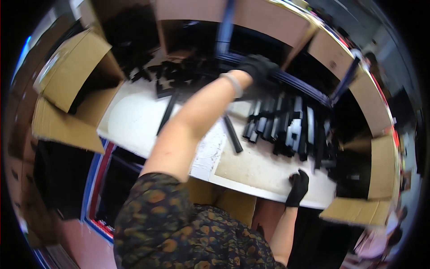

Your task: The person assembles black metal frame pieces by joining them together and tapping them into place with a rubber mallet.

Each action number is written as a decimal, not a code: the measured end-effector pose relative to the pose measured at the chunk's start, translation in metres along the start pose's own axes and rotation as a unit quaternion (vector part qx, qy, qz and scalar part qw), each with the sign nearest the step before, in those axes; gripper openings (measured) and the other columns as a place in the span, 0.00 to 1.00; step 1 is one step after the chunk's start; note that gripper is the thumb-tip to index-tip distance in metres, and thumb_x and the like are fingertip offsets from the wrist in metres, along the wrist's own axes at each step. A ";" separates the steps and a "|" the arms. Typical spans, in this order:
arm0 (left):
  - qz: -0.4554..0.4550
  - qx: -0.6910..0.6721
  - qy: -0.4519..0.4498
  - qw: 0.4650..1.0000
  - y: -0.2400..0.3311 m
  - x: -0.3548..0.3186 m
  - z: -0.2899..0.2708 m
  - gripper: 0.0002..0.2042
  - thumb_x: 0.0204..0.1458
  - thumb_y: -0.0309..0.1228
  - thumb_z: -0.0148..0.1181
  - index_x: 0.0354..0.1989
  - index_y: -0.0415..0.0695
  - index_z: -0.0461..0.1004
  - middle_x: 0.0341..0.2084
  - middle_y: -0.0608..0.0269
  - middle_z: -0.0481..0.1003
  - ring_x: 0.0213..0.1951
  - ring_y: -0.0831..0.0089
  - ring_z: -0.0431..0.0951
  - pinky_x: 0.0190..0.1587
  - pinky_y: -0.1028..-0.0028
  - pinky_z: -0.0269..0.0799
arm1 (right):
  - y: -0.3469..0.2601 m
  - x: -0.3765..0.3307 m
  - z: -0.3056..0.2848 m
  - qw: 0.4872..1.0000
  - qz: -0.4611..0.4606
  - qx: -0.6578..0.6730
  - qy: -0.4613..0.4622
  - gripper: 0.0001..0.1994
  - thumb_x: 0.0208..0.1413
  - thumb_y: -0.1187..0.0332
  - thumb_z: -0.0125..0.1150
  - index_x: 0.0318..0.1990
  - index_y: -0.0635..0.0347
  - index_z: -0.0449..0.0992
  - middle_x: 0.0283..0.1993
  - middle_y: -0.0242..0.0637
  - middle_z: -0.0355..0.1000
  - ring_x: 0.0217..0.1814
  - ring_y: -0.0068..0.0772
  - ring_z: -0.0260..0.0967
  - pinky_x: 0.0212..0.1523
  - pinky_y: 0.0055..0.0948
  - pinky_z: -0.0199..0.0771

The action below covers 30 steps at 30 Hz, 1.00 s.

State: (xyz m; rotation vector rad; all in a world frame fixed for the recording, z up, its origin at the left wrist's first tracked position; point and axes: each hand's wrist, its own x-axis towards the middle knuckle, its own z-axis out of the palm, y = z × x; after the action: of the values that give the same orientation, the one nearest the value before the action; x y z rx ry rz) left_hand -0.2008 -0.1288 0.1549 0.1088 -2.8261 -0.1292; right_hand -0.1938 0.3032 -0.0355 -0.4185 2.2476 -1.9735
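Observation:
My left hand, in a black glove, is stretched across the table to the blue rail at the back. Motion smears its fingers, and I cannot make out anything in it. A white band circles that wrist. My right hand, also black-gloved, hovers by the table's front edge with finger and thumb apart and nothing visible between them. Beyond it lies a pile of black strip-like parts, some shining. A single black strip rests left of the pile, and another dark strip lies on the far side of my left forearm.
The white worktable carries a heap of small black pieces at its back left. Open cardboard boxes flank it, one at the left and one at the right. Brown shelf bins stand behind a blue frame.

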 end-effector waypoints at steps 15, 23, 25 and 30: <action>-0.030 -0.207 0.135 0.968 0.003 -0.056 0.030 0.22 0.45 0.54 0.64 0.48 0.59 0.81 0.41 0.53 0.79 0.45 0.53 0.79 0.50 0.59 0.74 | -0.001 -0.003 -0.004 1.000 0.013 0.028 0.001 0.13 0.64 0.69 0.57 0.52 0.64 0.72 0.40 0.34 0.72 0.39 0.25 0.71 0.43 0.25 0.74; -0.382 0.062 0.090 0.918 -0.139 -0.227 0.030 0.16 0.53 0.37 0.59 0.50 0.52 0.80 0.46 0.49 0.78 0.48 0.54 0.78 0.51 0.61 0.73 | -0.006 -0.005 -0.002 0.999 0.016 0.049 0.001 0.11 0.63 0.70 0.56 0.50 0.64 0.73 0.38 0.34 0.72 0.37 0.24 0.70 0.42 0.24 0.73; -0.408 0.053 0.013 0.911 -0.169 -0.269 0.038 0.18 0.55 0.44 0.59 0.50 0.49 0.79 0.51 0.51 0.75 0.53 0.54 0.75 0.54 0.62 0.70 | -0.005 -0.002 -0.001 0.999 0.020 0.041 -0.006 0.11 0.63 0.69 0.57 0.50 0.63 0.73 0.38 0.33 0.72 0.37 0.24 0.70 0.42 0.24 0.73; -0.406 -0.048 -0.013 0.913 -0.153 -0.300 0.013 0.23 0.55 0.47 0.60 0.52 0.43 0.77 0.50 0.53 0.77 0.52 0.58 0.76 0.57 0.65 0.69 | 0.004 -0.003 -0.002 0.999 0.001 0.051 0.008 0.11 0.64 0.68 0.57 0.50 0.63 0.74 0.37 0.32 0.72 0.37 0.23 0.70 0.40 0.24 0.73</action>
State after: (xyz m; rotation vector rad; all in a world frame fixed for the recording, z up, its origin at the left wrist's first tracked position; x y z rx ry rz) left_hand 0.0891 -0.2535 0.0372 1.2540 -2.5968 -0.4446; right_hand -0.1922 0.3059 -0.0394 -0.3885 2.1441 -2.0861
